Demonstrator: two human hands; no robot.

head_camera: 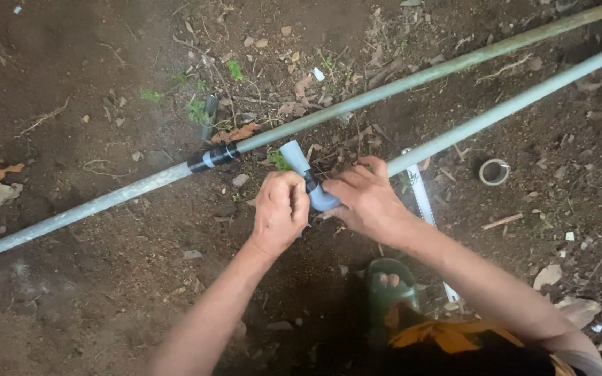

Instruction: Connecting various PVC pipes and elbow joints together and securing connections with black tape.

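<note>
From the head camera, looking down: the left hand is closed around the lower end of a short grey pipe stub, and the right hand has its grip wrapped over a grey elbow fitting where the stub enters it. Both lie low over the bare soil, between the two long pipes.

I judge the stub is seated in the elbow, or nearly so. The elbow's other mouth faces the near long pipe, whose cut end is hidden behind the right hand, so I cannot tell whether that joint is made. The far long pipe already carries a black coupling.

The stub's long axis runs from the elbow up and to the left, its open end pointing toward the far pipe. A white saw lies under the right wrist; a tape roll sits further right.
</note>
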